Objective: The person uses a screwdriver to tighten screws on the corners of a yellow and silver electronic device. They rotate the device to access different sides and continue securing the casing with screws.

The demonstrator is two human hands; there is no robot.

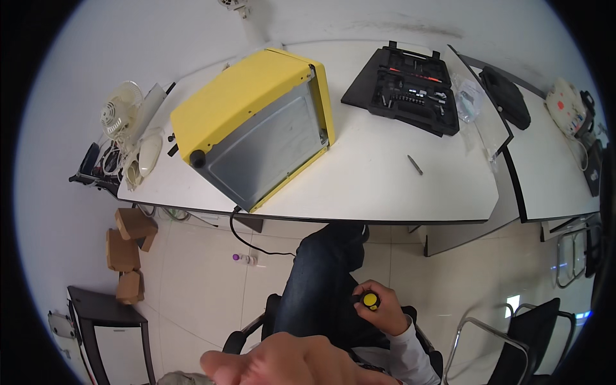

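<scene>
Right hand (386, 314): you hold a yellow-and-black handled tool (370, 299) low, near your lap; the grip is narrow, fingers wrapped round it, probably to keep it secure. Left hand (289, 361): raised close to the camera, grip width and contents cannot be told. Yellow-cased appliance (247, 83) sits ahead of you, left of centre on the bench (385, 199), grey panel (266, 151) facing you, presumably tipped for access. Its black cable (240, 238) hangs over the edge. Unfolded tool case (410, 119) lies farther back, right; a slim grey tool (415, 165) rests nearer, likely within reach.
</scene>
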